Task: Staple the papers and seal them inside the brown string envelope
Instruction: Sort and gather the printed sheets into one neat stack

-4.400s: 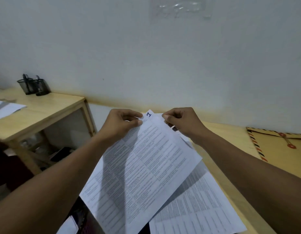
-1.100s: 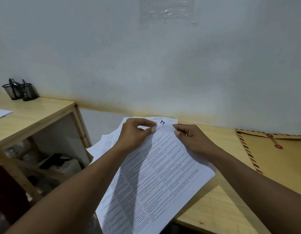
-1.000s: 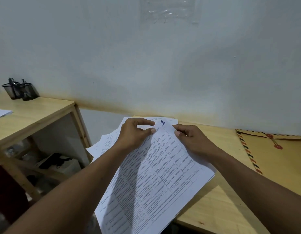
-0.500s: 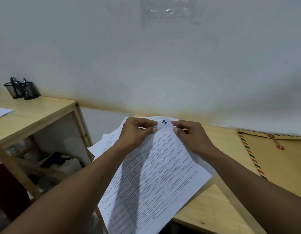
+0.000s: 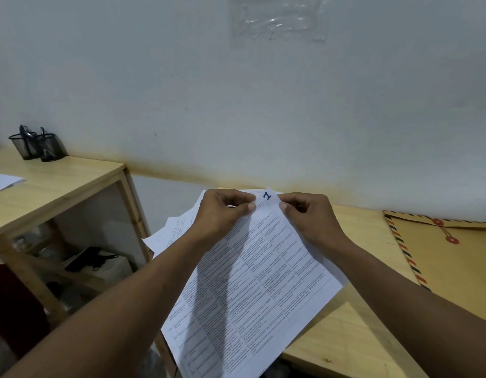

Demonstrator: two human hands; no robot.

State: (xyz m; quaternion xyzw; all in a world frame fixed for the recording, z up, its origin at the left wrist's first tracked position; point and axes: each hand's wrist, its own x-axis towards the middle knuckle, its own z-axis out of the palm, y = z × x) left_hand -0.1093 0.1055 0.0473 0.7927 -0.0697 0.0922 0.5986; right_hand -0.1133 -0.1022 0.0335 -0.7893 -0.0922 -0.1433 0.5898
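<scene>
Nearest us, the printed papers (image 5: 252, 285) overhang the bench (image 5: 348, 336) edge, our forearms crossing above them. Our left hand (image 5: 222, 214) and right hand (image 5: 310, 216) each hold a closed pinch grip on the top sheet's far corner. Loose sheets (image 5: 170, 233) fan out left. The brown string envelope (image 5: 449, 257) lies right, apart. Farther left, mesh pen holders (image 5: 37, 144) stand against the wall.

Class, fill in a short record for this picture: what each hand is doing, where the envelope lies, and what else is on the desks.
left hand: pinches the top edge of the papers
right hand: pinches the top corner beside the handwritten 1
brown string envelope: flat on the desk, right of the papers, untouched
pen holders: far left desk
stapler: not visible
</scene>
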